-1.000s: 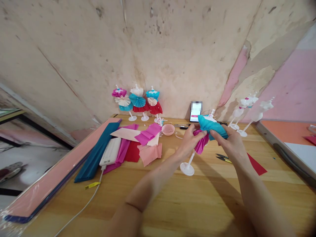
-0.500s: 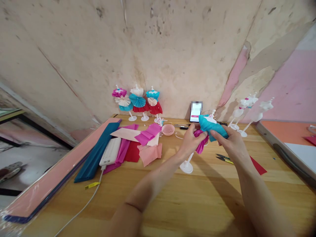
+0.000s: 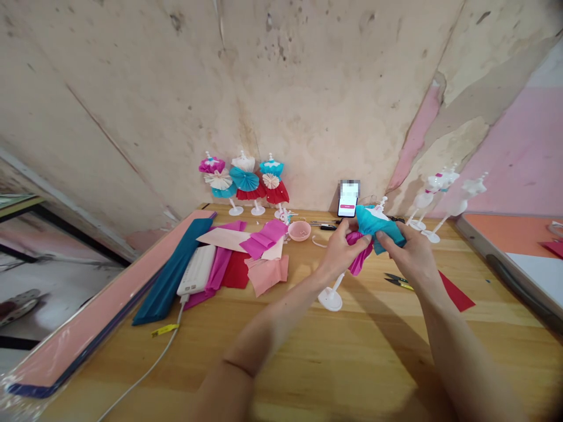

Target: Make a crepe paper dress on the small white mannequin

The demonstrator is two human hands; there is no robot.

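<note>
"Pinching blue paper (image 3: 387, 231) at the waist of the white dress form (image 3: 378, 213), your left hand (image 3: 343, 247) has thumb and fingers drawn together where blue meets pink paper (image 3: 361, 262)."

"And your right hand (image 3: 407, 246)?"

"You have it closed on the blue paper's other side, thumb in front."

"Where's the form?"

"Right of the table's (image 3: 343, 363) middle, nearer the back edge; whether its round base (image 3: 329, 299) sits flat, I can't tell you. Your scissors (image 3: 398, 281) lie toward the right edge."
</note>
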